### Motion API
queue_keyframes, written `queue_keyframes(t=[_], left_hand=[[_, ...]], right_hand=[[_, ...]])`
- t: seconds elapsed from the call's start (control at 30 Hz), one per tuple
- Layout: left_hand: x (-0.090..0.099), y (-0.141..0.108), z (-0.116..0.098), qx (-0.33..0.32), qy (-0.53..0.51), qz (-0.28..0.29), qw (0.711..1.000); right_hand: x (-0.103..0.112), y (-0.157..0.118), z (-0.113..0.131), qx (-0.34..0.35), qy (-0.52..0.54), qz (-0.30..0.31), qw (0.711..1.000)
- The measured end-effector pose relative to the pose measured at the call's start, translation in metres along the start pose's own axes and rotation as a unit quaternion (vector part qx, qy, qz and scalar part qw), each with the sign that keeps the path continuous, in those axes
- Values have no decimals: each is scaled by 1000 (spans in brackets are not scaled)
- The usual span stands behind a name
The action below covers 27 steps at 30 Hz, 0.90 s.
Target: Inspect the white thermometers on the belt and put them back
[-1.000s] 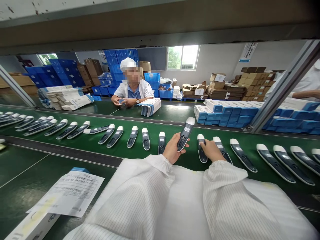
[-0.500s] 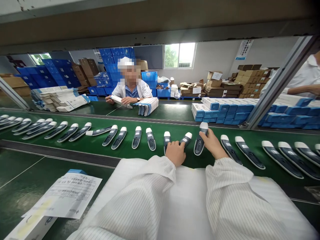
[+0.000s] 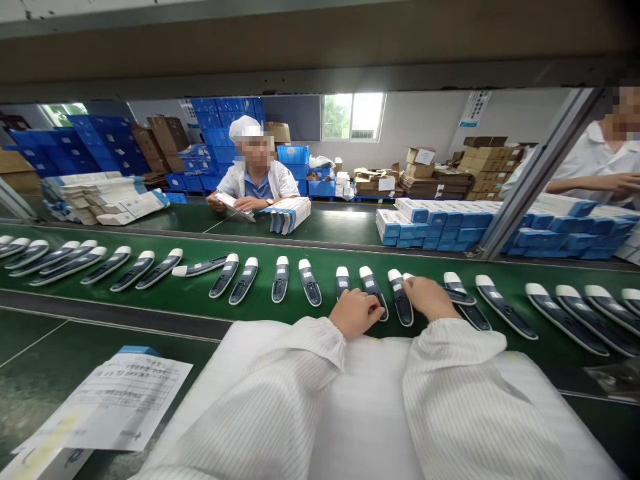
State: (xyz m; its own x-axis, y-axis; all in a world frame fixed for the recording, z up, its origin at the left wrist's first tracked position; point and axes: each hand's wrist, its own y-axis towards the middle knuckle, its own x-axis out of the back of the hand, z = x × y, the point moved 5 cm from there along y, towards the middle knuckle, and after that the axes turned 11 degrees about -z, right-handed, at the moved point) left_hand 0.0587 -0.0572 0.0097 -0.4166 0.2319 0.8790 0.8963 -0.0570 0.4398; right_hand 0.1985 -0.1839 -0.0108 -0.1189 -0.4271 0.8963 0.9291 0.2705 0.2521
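Dark oval devices with white tips lie in a row on the green belt (image 3: 190, 293). My left hand (image 3: 355, 313) is curled over the belt, its fingertips closed at the lower end of one device (image 3: 371, 285). In my right hand (image 3: 431, 298) another device (image 3: 459, 296) is held crosswise, its white tip showing left of the fingers and its dark end at the right. That dark end overlaps a device (image 3: 451, 279) on the belt. Just left of my right hand lies a device (image 3: 401, 297) with a white label.
White foam (image 3: 373, 387) lies under my forearms. A printed sheet (image 3: 115, 400) rests on a box at the lower left. Across the belt, a person (image 3: 257, 177) handles a white carton near stacked blue-and-white boxes (image 3: 435, 223). Another person's arms (image 3: 590, 183) show at the right, behind a metal post (image 3: 540, 173).
The device under my left hand has swung from a rightward slant to a leftward one. My right hand has let go of its upright device, moved slightly right and taken a crosswise one.
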Motion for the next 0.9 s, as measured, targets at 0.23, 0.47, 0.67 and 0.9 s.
queue_keyframes(t=[0.23, 0.47, 0.67, 0.9], left_hand=[[-4, 0, 10, 71, 57, -15, 996], [-8, -2, 17, 132, -4, 30, 991], [-9, -5, 10, 143, -39, 59, 987], [-24, 17, 11, 210, -7, 42, 977]], right_hand=[[20, 16, -47, 77, -97, 81, 989], [14, 10, -73, 6, -149, 70, 986], [36, 11, -54, 7, -106, -50, 993], [-6, 12, 8, 32, 2, 24, 999]])
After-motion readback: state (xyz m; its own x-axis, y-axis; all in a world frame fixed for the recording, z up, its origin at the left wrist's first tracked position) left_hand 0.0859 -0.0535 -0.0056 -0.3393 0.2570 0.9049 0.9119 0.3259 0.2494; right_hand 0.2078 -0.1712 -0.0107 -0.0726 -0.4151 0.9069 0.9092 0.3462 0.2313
